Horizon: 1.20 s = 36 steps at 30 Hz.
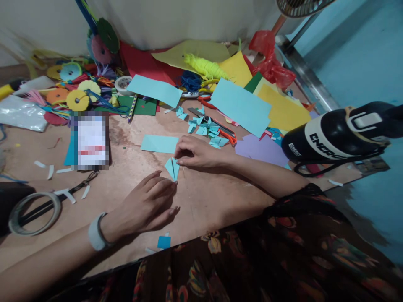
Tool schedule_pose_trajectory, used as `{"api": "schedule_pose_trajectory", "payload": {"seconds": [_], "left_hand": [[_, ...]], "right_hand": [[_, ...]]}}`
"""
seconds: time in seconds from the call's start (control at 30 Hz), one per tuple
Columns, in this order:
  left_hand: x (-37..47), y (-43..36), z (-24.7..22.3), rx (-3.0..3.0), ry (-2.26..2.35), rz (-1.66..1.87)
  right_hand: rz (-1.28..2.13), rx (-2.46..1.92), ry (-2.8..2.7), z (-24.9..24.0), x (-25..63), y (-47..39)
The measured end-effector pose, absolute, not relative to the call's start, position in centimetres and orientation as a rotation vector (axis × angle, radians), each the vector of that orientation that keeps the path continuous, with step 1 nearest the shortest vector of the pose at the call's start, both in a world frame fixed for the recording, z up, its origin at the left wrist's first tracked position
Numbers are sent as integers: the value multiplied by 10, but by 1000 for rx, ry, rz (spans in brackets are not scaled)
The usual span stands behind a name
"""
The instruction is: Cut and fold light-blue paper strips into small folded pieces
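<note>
A small light-blue folded paper [171, 167], kite-shaped with a slit down its middle, lies on the table between my hands. My right hand [197, 153] has its thumb and fingers closed at the paper's upper right corner. At the paper's lower tip rest the fingertips of my left hand [146, 201], whose fingers are stretched out with the thumb apart. Just behind lies a light-blue paper strip [159, 143], its right end partly under my right hand. Several small folded light-blue pieces [201, 126] are heaped beyond my right wrist.
An orange-handled cutter [226, 134] lies by the heap. A black bottle [330, 134] stands tilted in view at right. A phone [92, 140], a tape ring [34, 214] and paper scraps [69, 196] lie at left. Coloured sheets [241, 105] and yarn [206, 66] crowd the back.
</note>
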State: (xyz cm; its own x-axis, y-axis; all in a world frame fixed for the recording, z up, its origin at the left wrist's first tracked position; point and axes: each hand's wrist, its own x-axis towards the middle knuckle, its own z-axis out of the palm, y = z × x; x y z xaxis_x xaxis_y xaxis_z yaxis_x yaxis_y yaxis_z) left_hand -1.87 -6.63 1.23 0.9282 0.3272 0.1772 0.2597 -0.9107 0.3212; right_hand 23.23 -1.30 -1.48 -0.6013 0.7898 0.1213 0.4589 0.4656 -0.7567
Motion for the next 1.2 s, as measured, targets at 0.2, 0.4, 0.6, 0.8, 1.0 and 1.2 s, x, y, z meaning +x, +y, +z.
{"api": "schedule_pose_trajectory", "payload": {"seconds": [0.2, 0.4, 0.6, 0.8, 1.0, 1.2], "left_hand": [[-26, -67, 16, 2830, 365, 337], [-25, -66, 0, 3036, 515, 246], [-23, -68, -4, 3094, 533, 236], [-23, -66, -2, 3080, 521, 249], [-24, -66, -3, 3024, 551, 227], [-25, -66, -5, 2994, 552, 252]], "right_hand": [[959, -1042, -2275, -17, 233, -12], [939, -1031, -2264, -15, 232, -14], [892, -1044, -2291, -17, 230, -19], [955, -1041, -2322, -15, 232, -17], [1096, -1004, -2354, -5, 236, -11], [1068, -1134, -2255, -5, 230, -14]]}}
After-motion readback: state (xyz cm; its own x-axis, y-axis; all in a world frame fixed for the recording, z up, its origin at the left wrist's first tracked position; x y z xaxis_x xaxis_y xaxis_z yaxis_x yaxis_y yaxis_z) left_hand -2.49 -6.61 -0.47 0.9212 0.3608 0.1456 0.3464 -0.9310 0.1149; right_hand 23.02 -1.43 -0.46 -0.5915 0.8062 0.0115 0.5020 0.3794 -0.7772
